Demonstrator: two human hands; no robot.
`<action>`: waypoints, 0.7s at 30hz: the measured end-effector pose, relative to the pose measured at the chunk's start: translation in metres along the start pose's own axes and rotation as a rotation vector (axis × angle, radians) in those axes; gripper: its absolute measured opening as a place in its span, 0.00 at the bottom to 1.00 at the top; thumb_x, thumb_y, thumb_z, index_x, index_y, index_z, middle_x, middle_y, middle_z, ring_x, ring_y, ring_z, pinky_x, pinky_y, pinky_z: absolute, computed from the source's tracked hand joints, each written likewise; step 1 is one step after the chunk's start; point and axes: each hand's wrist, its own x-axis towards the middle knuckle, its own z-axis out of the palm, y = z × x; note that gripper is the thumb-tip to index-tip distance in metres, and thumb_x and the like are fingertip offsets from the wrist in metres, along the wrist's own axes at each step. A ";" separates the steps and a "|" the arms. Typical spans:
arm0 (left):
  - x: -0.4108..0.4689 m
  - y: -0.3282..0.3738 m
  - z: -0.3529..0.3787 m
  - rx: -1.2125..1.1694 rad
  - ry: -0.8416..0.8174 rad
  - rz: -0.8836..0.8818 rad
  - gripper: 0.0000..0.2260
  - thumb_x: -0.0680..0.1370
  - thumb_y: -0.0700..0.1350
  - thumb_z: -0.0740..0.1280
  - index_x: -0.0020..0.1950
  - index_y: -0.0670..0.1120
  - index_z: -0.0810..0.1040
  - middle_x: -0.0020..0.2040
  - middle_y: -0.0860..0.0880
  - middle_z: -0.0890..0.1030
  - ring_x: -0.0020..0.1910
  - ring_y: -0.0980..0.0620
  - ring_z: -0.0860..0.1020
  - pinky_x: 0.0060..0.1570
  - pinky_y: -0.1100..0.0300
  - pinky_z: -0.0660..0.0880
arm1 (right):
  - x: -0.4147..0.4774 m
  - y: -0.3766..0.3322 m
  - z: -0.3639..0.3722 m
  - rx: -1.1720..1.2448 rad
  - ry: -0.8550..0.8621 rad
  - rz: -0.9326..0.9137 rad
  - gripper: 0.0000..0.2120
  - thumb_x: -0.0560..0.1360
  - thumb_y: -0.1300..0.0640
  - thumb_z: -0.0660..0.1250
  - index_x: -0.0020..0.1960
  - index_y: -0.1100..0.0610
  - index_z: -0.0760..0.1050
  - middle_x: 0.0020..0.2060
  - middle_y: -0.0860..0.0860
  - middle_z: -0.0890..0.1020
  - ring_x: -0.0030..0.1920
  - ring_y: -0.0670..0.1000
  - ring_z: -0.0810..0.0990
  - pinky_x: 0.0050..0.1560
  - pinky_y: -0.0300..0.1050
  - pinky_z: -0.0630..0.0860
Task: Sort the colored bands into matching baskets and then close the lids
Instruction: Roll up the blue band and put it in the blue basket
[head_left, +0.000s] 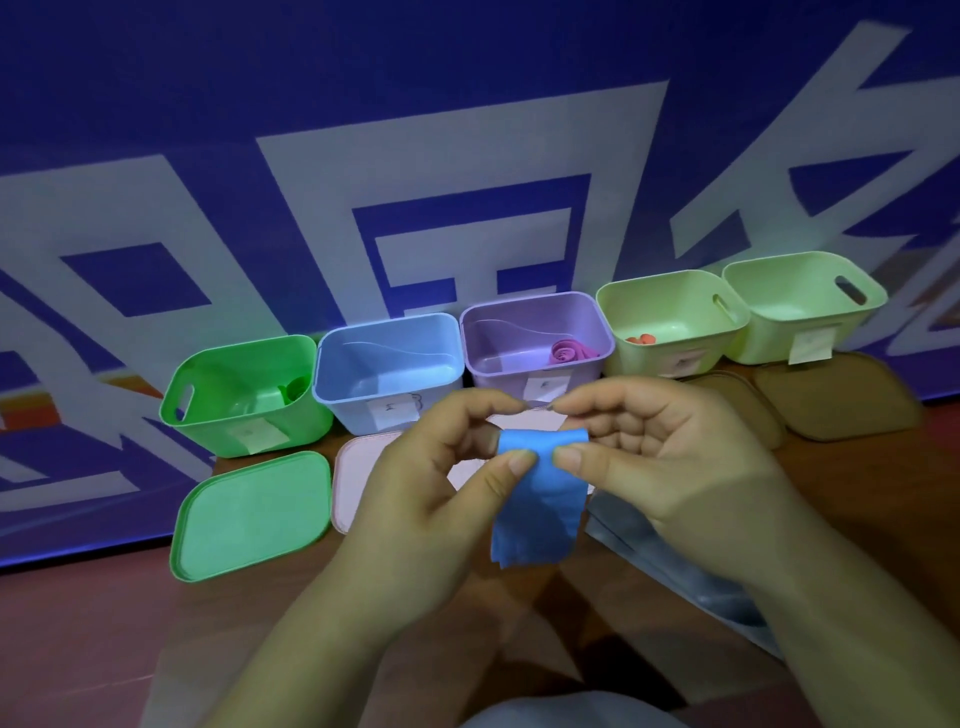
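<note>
A blue band hangs in front of me, held at its top edge by both hands. My left hand pinches its left corner and my right hand pinches its right corner. Behind them stand five open baskets in a row: green, blue, purple, and two pale green ones. A green band lies in the green basket, a rolled pink band in the purple one, and something orange in the first pale green one.
A green lid lies on the wooden table in front of the green basket, a pink lid beside it. Brown lids sit at the right. A grey plastic bag lies under my right wrist. A blue banner wall stands behind.
</note>
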 end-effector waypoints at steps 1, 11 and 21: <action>0.001 0.002 0.006 0.030 -0.010 0.016 0.11 0.78 0.47 0.68 0.59 0.56 0.77 0.46 0.48 0.83 0.51 0.44 0.81 0.53 0.44 0.77 | 0.000 0.001 -0.007 -0.007 -0.008 0.003 0.15 0.69 0.69 0.74 0.45 0.50 0.84 0.40 0.51 0.86 0.40 0.46 0.83 0.42 0.35 0.79; 0.019 0.019 0.054 0.255 0.022 0.095 0.07 0.78 0.54 0.65 0.54 0.57 0.78 0.46 0.56 0.82 0.46 0.52 0.81 0.46 0.57 0.76 | 0.006 0.006 -0.065 -0.067 -0.045 0.007 0.08 0.67 0.54 0.72 0.47 0.49 0.82 0.40 0.60 0.85 0.42 0.62 0.83 0.45 0.52 0.79; 0.032 0.021 0.084 0.093 0.060 0.020 0.11 0.73 0.48 0.74 0.54 0.56 0.81 0.49 0.56 0.85 0.52 0.51 0.83 0.51 0.61 0.78 | 0.016 0.014 -0.095 -0.048 -0.072 -0.002 0.08 0.76 0.63 0.70 0.42 0.52 0.81 0.30 0.51 0.83 0.30 0.46 0.78 0.36 0.38 0.76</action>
